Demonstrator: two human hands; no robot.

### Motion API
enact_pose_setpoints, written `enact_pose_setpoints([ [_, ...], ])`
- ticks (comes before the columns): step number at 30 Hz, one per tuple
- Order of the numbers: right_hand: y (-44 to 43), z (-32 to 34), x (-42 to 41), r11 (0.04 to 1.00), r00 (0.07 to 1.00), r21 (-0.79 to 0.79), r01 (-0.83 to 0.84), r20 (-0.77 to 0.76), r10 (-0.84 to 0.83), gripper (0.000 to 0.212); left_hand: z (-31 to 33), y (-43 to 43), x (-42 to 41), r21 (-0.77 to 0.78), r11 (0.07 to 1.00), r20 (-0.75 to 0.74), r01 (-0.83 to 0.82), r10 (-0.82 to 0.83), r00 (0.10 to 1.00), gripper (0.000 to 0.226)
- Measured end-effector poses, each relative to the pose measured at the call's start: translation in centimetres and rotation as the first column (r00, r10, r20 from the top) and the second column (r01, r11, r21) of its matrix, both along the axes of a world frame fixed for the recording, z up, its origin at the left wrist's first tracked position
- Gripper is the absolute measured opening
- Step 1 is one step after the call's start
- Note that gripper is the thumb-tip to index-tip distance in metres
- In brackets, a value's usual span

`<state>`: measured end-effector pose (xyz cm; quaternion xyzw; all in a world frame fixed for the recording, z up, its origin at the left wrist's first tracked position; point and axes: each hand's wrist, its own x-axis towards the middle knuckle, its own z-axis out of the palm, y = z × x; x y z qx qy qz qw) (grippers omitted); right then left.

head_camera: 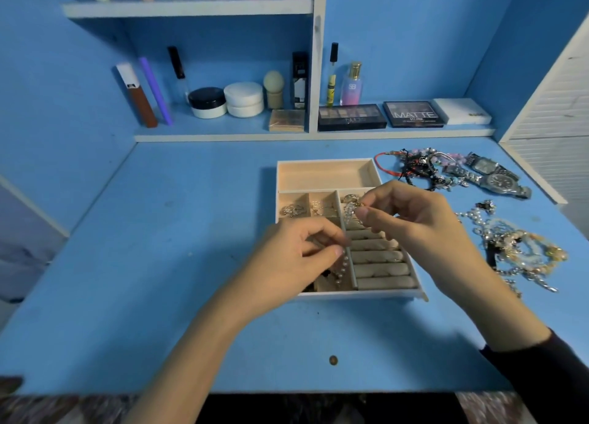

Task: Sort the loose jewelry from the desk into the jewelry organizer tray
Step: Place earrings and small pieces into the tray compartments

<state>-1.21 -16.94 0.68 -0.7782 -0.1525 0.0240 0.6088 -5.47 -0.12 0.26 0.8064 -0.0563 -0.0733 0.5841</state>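
The cream jewelry organizer tray sits mid-desk, with a long back compartment, small left compartments holding pieces, and ring rolls on the right. My left hand and my right hand hover over the tray, each pinching an end of a pearl strand. The strand's lower end dangles below my left fingers into a front compartment. Loose jewelry lies right of the tray: a pearl and gold bracelet heap, a dark beaded tangle and two metal watches.
The blue desk meets a low shelf at the back with makeup palettes, jars, tubes and a perfume bottle. A white louvered panel closes the right side. A small brown spot marks the desk near the front edge.
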Motion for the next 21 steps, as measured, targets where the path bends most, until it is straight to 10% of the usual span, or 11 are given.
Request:
enact_pose_setpoints([
  [13, -0.1, -0.2, 0.3, 1.000, 1.000, 0.006, 0.005, 0.003, -0.005, 0.007, -0.9, 0.1, -0.9, 0.531, 0.845, 0.248, -0.068, -0.078, 0.966, 0.014],
  [21, 0.0, -0.4, 0.5, 1.000, 1.000, -0.019, 0.020, -0.010, -0.021, 0.008, -1.1, 0.7, -0.8, 0.548, 0.835, 0.229, -0.045, -0.099, 0.968, 0.014],
])
